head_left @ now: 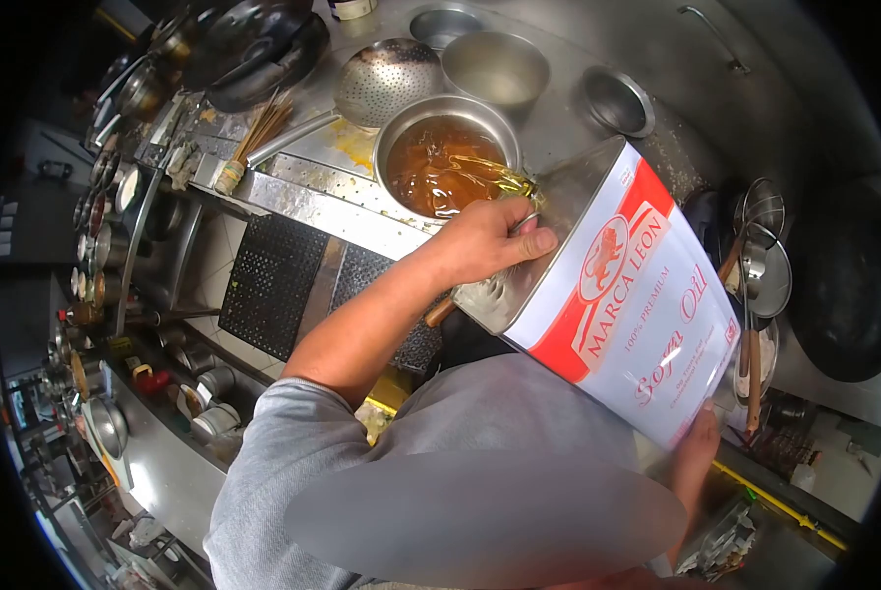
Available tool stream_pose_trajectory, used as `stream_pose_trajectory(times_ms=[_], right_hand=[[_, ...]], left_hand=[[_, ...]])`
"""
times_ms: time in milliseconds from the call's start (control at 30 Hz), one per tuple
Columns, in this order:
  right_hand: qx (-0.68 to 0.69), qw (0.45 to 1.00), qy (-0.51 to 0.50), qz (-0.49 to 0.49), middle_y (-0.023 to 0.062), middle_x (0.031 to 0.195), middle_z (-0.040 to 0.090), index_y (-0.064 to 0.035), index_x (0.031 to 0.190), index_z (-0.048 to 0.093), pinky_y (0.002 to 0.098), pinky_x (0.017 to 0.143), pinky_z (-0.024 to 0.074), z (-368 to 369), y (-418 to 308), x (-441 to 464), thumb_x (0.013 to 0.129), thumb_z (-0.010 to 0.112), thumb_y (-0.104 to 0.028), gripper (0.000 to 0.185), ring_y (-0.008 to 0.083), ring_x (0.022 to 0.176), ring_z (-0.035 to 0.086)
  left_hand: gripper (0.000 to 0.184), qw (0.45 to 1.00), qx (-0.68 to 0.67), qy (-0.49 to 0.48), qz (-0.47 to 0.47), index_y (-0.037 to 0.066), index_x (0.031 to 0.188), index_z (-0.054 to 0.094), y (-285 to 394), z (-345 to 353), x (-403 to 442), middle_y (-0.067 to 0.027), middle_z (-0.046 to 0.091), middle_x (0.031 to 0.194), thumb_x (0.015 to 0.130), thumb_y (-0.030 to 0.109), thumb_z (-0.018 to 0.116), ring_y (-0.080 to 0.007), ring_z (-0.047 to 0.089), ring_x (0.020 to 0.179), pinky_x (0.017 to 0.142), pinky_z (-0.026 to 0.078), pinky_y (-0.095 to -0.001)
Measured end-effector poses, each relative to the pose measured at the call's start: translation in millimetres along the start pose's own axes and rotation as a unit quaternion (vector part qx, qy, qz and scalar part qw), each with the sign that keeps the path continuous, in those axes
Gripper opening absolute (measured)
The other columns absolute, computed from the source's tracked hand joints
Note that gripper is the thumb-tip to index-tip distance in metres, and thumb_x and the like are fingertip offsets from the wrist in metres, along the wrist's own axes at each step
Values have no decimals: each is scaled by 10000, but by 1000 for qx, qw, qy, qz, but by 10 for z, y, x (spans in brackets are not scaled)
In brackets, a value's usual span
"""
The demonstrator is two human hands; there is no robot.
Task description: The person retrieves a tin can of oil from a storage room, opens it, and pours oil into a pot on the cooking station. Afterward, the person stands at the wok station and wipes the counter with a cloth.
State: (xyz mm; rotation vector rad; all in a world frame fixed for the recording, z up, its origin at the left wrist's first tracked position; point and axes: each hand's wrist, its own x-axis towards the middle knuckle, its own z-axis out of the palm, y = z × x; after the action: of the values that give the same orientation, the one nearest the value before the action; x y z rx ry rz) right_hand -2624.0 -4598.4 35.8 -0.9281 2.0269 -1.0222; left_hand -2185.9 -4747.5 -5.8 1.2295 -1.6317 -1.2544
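A large soya oil tin (647, 315), white and red with printed lettering, is tilted with its top toward a steel pot (381, 162). My left hand (490, 241) is closed at the tin's top, around what looks like its handle. My right hand (696, 442) grips the tin's lower edge; part of its fingers is hidden behind the tin. Clear yellowish oil (515, 181) runs from the top of the tin into the pot, which holds amber-brown liquid (431, 162) with a rippled surface.
Beside the pot lie a perforated strainer (389, 84) with a long handle and a deep steel pot (499, 69). A small bowl (617, 101) sits at right. Woks (254, 49) and a bamboo brush (264, 128) are at left. Wire skimmers (760, 211) and a dark wok (844, 285) are at far right.
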Motion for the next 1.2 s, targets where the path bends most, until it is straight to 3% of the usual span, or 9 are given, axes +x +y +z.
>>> stream_pose_trajectory(times_ms=[467,567,767,867,1100,1200], right_hand=[[-57,998,-10,-19,97,995,686,69,1131,646,289,788,492,36,-74,56,1078,461,-380,489,150,853,610],[-53,998,-14,-10,94,1002,687,71,1142,645,287,790,494,26,-47,73,1078,460,-380,492,146,860,612],[-85,996,-13,-29,102,1028,690,80,1178,635,287,805,498,24,-20,89,1080,458,-375,497,153,886,621],[-100,995,-7,-31,119,1054,685,87,1199,625,294,821,503,7,87,135,1079,456,-372,503,165,908,630],[71,994,-56,69,143,1104,673,88,1245,595,324,858,507,175,445,235,1073,450,-370,511,192,947,650],[55,994,-66,74,147,1114,671,85,1231,599,328,855,509,226,533,260,1072,439,-370,508,199,945,653]], left_hand=[[601,1000,21,4,3,39,805,527,69,-33,-4,1,452,675,939,620,604,-98,394,671,572,375,-305],[582,1000,23,14,-5,24,783,553,84,-29,10,-132,553,658,903,584,661,-235,522,618,603,456,-395],[610,999,44,7,-18,21,800,567,98,-25,15,-162,591,679,896,619,644,-300,578,637,626,472,-416],[588,999,51,10,-2,26,801,544,142,-23,4,-50,498,673,941,593,616,-135,438,656,588,405,-337],[617,992,123,4,-28,23,784,588,333,2,169,-124,572,659,893,628,644,-232,542,619,600,447,-392],[642,987,152,5,-40,19,786,601,346,71,231,-138,592,664,860,654,662,-264,579,627,617,466,-404]])
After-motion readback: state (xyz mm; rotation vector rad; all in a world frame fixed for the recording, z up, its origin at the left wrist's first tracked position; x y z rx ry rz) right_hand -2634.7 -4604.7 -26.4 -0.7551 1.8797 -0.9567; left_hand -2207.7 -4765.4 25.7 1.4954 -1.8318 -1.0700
